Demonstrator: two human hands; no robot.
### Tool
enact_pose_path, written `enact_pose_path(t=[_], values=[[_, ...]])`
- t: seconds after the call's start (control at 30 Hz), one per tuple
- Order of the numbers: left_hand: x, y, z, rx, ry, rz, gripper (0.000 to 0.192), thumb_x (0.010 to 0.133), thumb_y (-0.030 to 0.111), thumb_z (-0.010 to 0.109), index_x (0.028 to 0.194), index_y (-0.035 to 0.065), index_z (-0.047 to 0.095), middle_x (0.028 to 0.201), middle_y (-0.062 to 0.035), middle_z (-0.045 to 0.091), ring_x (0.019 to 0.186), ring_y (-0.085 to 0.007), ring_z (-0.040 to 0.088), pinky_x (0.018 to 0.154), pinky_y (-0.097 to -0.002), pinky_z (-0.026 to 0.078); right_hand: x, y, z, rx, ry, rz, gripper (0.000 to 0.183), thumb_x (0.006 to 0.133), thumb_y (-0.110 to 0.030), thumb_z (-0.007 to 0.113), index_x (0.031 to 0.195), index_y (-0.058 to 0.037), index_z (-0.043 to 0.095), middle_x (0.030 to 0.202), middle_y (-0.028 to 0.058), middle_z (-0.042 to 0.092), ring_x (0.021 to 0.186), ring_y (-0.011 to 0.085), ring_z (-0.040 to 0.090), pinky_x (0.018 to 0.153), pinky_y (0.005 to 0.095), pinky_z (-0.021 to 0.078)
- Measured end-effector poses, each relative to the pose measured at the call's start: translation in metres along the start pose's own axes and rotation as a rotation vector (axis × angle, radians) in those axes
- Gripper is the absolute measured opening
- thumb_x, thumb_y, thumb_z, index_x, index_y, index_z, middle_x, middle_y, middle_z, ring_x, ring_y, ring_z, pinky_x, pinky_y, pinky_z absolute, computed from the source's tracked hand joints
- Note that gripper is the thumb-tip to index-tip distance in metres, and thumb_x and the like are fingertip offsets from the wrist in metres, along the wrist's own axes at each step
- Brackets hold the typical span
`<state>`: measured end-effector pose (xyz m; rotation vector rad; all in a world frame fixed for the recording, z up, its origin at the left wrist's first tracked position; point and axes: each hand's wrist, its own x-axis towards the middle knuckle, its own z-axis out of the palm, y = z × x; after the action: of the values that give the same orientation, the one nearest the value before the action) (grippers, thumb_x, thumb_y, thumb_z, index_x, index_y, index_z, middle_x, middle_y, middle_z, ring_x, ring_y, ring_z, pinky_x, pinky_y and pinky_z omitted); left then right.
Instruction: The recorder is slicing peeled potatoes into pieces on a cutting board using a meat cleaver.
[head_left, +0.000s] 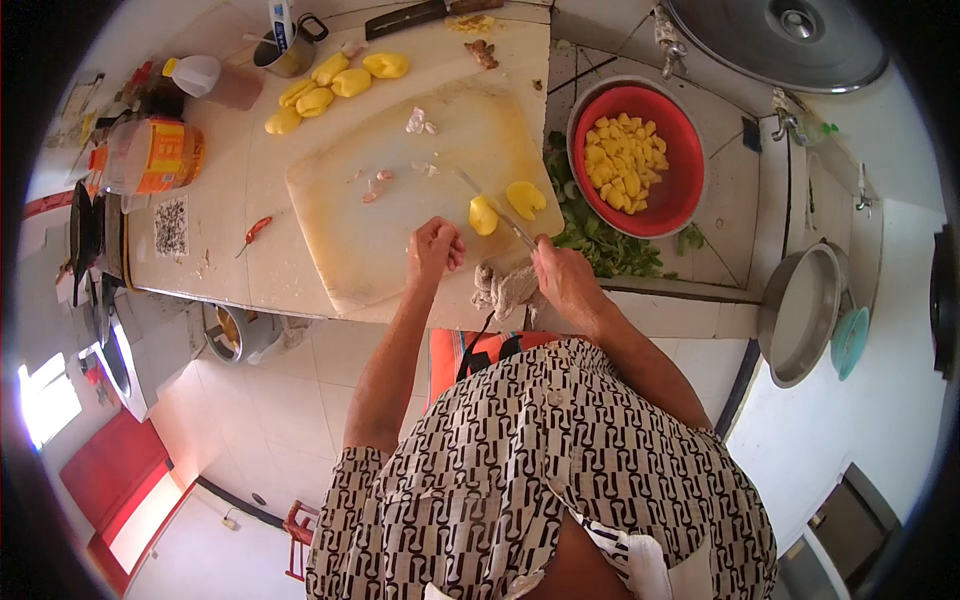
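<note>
My right hand (568, 283) grips a knife (514, 228), its narrow blade pointing up and left over the cutting board (337, 247). Beneath or beside the blade lies a yellow peeled potato piece (483, 216); the exact contact is unclear. Another cut potato piece (526, 199) rests just right of the blade. Above the board's lower part, my left hand (436, 253) has its fingers curled in, with nothing visible in them. Pinkish garlic-like pieces (373, 190) and whitish peeled scraps (420, 121) are scattered on the board. A crumpled cloth (506, 291) sits at the counter edge between my hands.
Several whole peeled potatoes (351, 82) lie beyond the board, near a metal mug (285, 56) and a cleaver (405, 19). Right, a red basin (694, 161) holds potato chunks (625, 163) above leafy greens (607, 244). Left are an oil bottle (154, 156) and a red chili (259, 226).
</note>
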<state>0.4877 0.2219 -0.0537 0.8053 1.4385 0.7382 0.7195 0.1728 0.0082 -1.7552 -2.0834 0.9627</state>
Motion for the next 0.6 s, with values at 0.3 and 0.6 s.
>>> enact_pose_path(t=[0.3, 0.6], values=[[-0.007, 0.025, 0.010, -0.332, -0.147, 0.017, 0.012, 0.092, 0.011, 0.046, 0.095, 0.0049, 0.056, 0.070, -0.0039, 0.057, 0.052, -0.0112, 0.055, 0.044, -0.0216, 0.039, -0.002, 0.004, 0.003, -0.050, 0.029, -0.062, 0.013, 0.093, -0.012, 0.049, 0.093, 0.0014, 0.048, 0.065, 0.0219, 0.061, 0.062, 0.0388, 0.063, 0.057, 0.0472, 0.0512], [-0.018, 0.042, 0.017, -0.416, -0.185, -0.042, 0.012, 0.088, 0.012, 0.045, 0.083, 0.0075, 0.055, 0.071, -0.0034, 0.056, 0.051, -0.0111, 0.052, 0.043, -0.0227, 0.035, -0.008, -0.004, -0.013, 0.220, 0.100, -0.007, 0.014, 0.091, -0.010, 0.056, 0.092, 0.0018, 0.049, 0.062, 0.0222, 0.056, 0.060, 0.0418, 0.059, 0.051, 0.0473, 0.0454]])
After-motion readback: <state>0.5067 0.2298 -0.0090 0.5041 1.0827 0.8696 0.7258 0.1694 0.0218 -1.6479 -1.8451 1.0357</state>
